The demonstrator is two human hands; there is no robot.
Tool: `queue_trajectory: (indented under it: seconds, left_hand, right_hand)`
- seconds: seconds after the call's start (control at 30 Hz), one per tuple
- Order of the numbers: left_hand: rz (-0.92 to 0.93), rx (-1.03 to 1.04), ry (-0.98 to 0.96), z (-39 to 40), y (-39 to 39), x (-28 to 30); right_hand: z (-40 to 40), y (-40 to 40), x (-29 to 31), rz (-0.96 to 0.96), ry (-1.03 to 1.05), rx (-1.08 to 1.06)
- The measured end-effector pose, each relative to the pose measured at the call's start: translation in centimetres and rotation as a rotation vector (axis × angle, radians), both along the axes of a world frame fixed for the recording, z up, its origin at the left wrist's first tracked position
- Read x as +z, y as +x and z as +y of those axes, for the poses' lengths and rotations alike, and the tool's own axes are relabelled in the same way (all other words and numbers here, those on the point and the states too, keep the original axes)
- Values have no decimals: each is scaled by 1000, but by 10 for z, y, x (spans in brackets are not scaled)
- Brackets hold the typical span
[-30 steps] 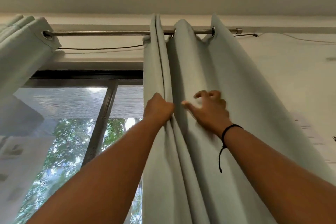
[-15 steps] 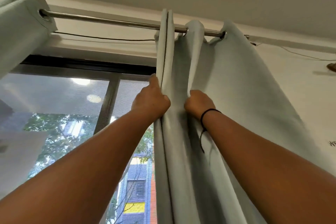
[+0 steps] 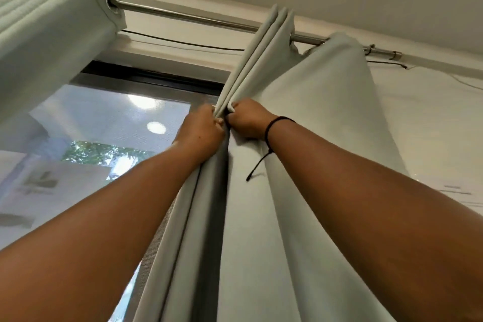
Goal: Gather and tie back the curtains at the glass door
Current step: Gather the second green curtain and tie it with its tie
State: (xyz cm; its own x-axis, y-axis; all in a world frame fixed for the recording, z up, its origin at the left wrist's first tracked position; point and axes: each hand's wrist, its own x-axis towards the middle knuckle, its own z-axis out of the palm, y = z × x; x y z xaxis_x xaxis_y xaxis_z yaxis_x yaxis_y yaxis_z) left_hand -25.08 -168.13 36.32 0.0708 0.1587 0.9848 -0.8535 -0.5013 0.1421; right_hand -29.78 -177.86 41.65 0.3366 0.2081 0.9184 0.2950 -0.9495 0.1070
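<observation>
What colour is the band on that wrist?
Black wrist cord, seen best from the head camera.

The left hand [image 3: 202, 129] and right hand [image 3: 247, 120] sit side by side on the curtain [image 3: 300, 138], which hangs from the rod [image 3: 188, 17] above them. Left of the left hand is the glass door [image 3: 104, 123]; far up-left hangs a second curtain [image 3: 52, 39].

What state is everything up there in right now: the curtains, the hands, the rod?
Pale green right curtain: partly gathered, untied.
Pale green left curtain: bunched on the rod.
Left hand: gripping folds.
Right hand: gripping folds.
Metal curtain rod: mounted, bare in the middle.
</observation>
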Motion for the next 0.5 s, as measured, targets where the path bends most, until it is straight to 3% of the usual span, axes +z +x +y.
queue_trajectory:
  seconds: [0.17, 0.23, 0.3, 0.33, 0.43, 0.5]
  left_hand:
    - [143, -193, -75, -42, -4, 2]
    - [201, -266, -73, -63, -10, 6]
    - [228, -276, -28, -84, -20, 9]
    - [227, -270, 3, -94, -25, 11]
    - [186, -248, 72, -134, -46, 14]
    - [143, -249, 106, -162, -60, 15]
  right_hand:
    - [-45, -16, -23, 325, 234, 326]
    - [-74, -31, -23, 343, 291, 361]
    - [-107, -47, -21, 240, 346, 316]
    - [-124, -52, -19, 115, 337, 190]
    - [-184, -68, -19, -317, 256, -573]
    - [-221, -81, -23, -431, 342, -748]
